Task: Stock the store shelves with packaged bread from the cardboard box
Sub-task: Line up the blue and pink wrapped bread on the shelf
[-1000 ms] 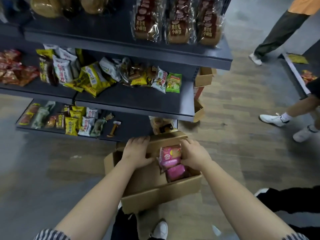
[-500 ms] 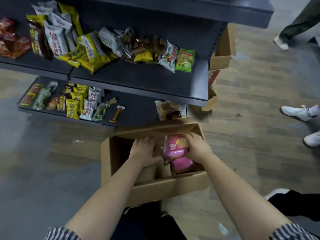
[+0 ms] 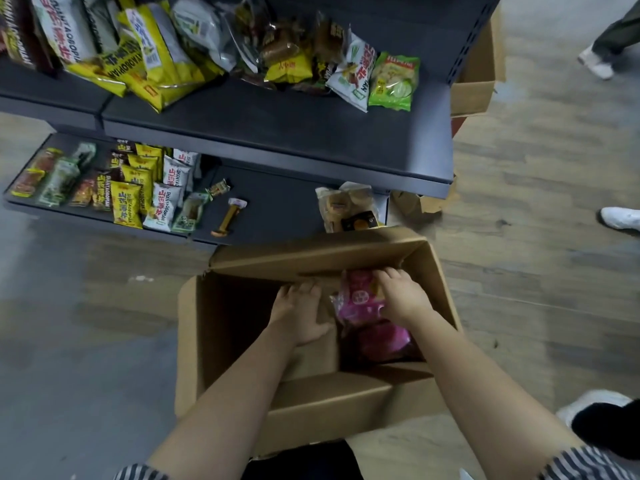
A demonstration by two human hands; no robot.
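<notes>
Head view, near to far. Striped sleeves at bottom edge; both bare forearms reach fwd into an open cardboard box standing on the floor, just in front of the shelving.

L hand: palm down on a loose cardboard insert inside the box, fingers laid roughly straight, released, holding nothing.

R hand: fingers curled over the top of a pink bread pkt in the box's R half, grasping it. Pkt is inside the box, tilted up against the far wall. A 2nd pink pkt lies below it, nearer the camera, partly in shadow.

Box's far flap folds toward the shelving.

Beyond: lower shelf w/ a clear bag of bread rolls at its R end, just past the flap; yellow and white snack pkts in rows at its L end; one small wrapped bar lies apart, mid-shelf.

Above: middle shelf, front part bare, w/ mixed snack bags heaped toward the back, incl. a green pkt at R.

Far R: 2nd cardboard box beside the shelf end; a white shoe of another person on the wood-look floor.
</notes>
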